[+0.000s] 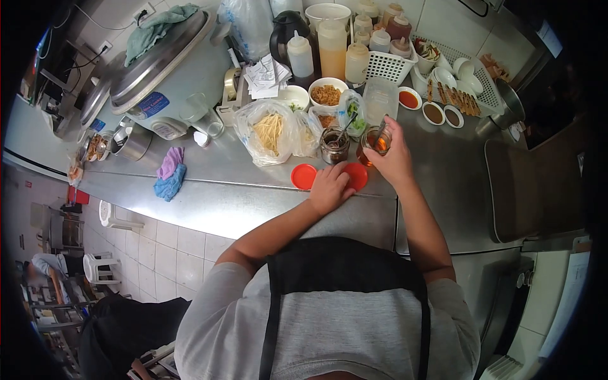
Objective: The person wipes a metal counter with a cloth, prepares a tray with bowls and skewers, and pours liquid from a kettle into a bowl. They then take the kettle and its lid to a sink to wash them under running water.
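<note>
My right hand (394,157) is wrapped round a glass jar of amber-red liquid (380,144), thumb at the near side; a dark spoon handle seems to stand in it. My left hand (330,190) has its fingers curled over the edge of a red lid (359,177) low at the counter. Another red lid (303,177) lies just left of that hand. Behind it stands an open glass jar (334,152) with dark contents and a spoon leaning in it. A bag of green pieces (352,113) sits behind the jars.
A plastic bag of pale strips (269,136) and a bowl of brown crumbly food (325,95) stand behind. Sauce bowls (433,113) and a clear container (381,96) are to the right. Squeeze bottles (299,55) line the back; large cookers (164,63) and cloths (170,174) are left.
</note>
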`<action>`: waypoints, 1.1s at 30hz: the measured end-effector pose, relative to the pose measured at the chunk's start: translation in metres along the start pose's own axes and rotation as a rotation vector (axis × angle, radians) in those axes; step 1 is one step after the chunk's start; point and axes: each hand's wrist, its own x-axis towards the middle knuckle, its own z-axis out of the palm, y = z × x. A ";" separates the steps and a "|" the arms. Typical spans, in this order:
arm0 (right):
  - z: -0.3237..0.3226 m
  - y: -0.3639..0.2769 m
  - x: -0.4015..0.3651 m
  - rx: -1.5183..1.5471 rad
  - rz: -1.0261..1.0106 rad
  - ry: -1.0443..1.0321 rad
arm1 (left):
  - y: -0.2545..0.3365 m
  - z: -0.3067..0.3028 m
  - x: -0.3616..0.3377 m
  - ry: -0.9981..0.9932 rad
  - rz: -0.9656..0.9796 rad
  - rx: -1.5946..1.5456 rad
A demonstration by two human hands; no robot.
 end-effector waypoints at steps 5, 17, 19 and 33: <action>-0.001 0.006 -0.010 0.075 0.004 -0.029 | 0.008 0.004 0.001 0.087 -0.041 -0.021; 0.023 0.021 -0.006 0.051 -0.013 -0.135 | 0.006 -0.010 -0.008 -0.061 -0.044 -0.100; 0.022 0.026 0.003 0.016 0.006 -0.124 | 0.003 -0.015 -0.007 -0.042 -0.059 -0.092; 0.007 0.008 0.016 -0.124 -0.245 0.020 | -0.032 -0.051 -0.048 0.091 -0.439 0.160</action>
